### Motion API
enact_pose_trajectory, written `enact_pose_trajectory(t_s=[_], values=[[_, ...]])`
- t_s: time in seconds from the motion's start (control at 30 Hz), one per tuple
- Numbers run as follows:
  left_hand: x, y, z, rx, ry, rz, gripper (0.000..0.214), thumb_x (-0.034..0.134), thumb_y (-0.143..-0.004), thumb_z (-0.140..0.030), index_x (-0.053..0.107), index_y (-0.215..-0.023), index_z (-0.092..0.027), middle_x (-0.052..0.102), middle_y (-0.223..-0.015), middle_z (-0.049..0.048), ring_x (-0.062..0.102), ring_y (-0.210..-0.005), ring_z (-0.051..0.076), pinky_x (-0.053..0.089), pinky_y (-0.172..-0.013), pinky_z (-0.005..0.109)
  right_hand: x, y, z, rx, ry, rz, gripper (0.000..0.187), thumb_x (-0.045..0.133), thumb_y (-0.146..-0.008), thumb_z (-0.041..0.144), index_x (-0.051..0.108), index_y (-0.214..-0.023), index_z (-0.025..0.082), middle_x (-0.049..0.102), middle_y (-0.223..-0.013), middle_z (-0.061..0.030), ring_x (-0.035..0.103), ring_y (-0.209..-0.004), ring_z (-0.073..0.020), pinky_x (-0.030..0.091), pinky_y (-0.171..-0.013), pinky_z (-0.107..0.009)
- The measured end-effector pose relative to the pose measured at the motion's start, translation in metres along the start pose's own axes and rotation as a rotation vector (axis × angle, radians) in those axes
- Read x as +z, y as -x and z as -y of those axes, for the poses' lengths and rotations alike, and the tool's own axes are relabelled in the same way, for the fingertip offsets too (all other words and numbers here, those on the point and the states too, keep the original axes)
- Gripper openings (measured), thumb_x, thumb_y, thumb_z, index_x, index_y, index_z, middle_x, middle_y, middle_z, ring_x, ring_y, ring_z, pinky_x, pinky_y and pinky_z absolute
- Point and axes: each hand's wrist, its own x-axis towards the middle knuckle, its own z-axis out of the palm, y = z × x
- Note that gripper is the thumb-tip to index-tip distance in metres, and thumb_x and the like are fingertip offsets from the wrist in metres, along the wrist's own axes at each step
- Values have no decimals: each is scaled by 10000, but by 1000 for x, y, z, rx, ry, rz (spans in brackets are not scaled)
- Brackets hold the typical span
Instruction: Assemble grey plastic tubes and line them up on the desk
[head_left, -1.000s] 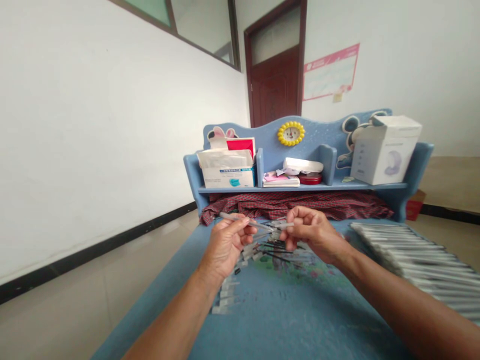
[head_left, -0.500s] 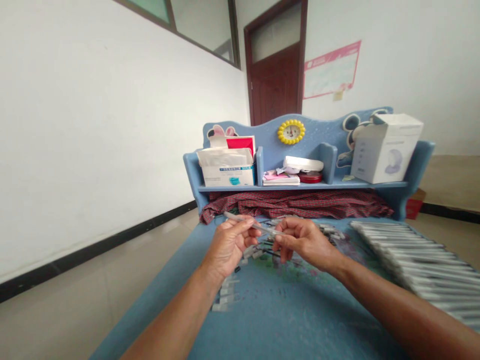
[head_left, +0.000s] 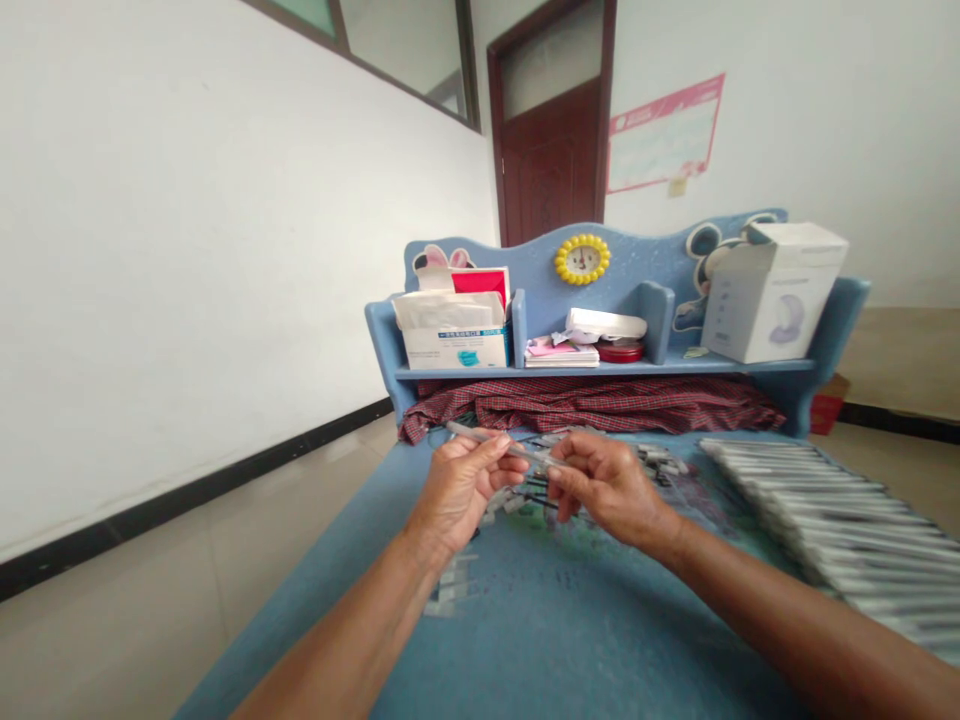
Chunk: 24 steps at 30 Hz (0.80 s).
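Observation:
Between my hands is a thin, translucent pen barrel (head_left: pixel 532 457), held aslant over the table. My left hand (head_left: pixel 461 490) is closed, with thumb and fingers pinching it near its upper left end. At its lower right end the fingers of my right hand (head_left: pixel 607 485) are closed on the tip; whether they also hold a smaller part there cannot be seen. Behind and below the hands lie loose pen parts, among them clear caps (head_left: pixel 499 503) and dark, slim pieces (head_left: pixel 541 492). More clear caps (head_left: pixel 450 585) lie in a row by my left forearm.
A large stack of pens (head_left: pixel 832 530) covers the right side of the blue table (head_left: pixel 570 630). Along the back runs a bunched checked cloth (head_left: pixel 592 405) under a shelf (head_left: pixel 480 376), which carries a mask box (head_left: pixel 457 345), a red tin (head_left: pixel 620 351) and a white carton (head_left: pixel 772 295).
Both hands keep the pen barrel at nearly the same place and slant. My right fingers have shifted slightly at its tip end. The view has tilted a little.

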Motion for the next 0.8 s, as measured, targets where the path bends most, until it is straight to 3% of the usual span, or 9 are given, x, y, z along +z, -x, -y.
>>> enact_pose_trajectory(t_s=[0.27, 0.43, 0.5, 0.57, 0.63, 0.7, 0.8], values=[[4, 0, 1, -16, 3, -47, 143, 719, -653, -162, 598, -695, -100, 668, -608, 38, 618, -506, 114, 513, -494, 194, 3, -2, 1, 16, 33, -9, 228, 580, -779, 381, 483, -757, 176, 543, -548, 44, 528, -382, -94, 404, -369, -196], [4, -6, -10, -68, -30, -108, 170, 714, -659, -215, 579, -616, -122, 603, -497, -12, 525, -401, 82, 413, -372, 157, 0, -5, 12, -62, 147, 190, 337, 578, -778, 489, 528, -768, 156, 525, -584, 38, 514, -443, -76, 415, -415, -180], [4, -8, -14, -129, -17, -137, 175, 696, -680, -214, 560, -603, -136, 601, -498, -28, 505, -395, 64, 406, -389, 146, -4, -7, 19, -104, 238, 220, 366, 436, -869, 492, 554, -837, 148, 545, -622, 23, 534, -464, -75, 413, -434, -175], [6, -9, -17, -229, -20, -142, 212, 688, -693, -257, 536, -591, -151, 573, -476, -48, 462, -363, 49, 352, -359, 132, -7, -8, 26, -164, 384, 155, 341, 326, -930, 409, 551, -981, 157, 578, -675, 15, 549, -487, -72, 419, -474, -174], [7, -8, -15, -312, -58, -110, 250, 704, -671, -303, 523, -577, -159, 524, -436, -70, 384, -314, 33, 265, -315, 126, -8, -8, 30, -279, 642, 93, 275, 356, -923, 276, 502, -1139, 190, 626, -779, 3, 585, -587, -85, 431, -557, -186], [8, -6, -10, -340, -105, -80, 248, 741, -619, -310, 542, -588, -164, 526, -440, -77, 384, -326, 35, 257, -321, 128, -8, -7, 32, -409, 944, 113, 352, 403, -881, 182, 447, -1227, 229, 652, -883, -5, 603, -696, -111, 423, -600, -204], [7, -5, -2, -282, -235, -68, 254, 766, -566, -311, 555, -560, -170, 514, -425, -77, 407, -361, 56, 317, -353, 148, -4, -5, 31, -544, 1261, 207, 379, 393, -877, 175, 403, -1253, 226, 656, -907, -10, 601, -700, -140, 382, -513, -225]])
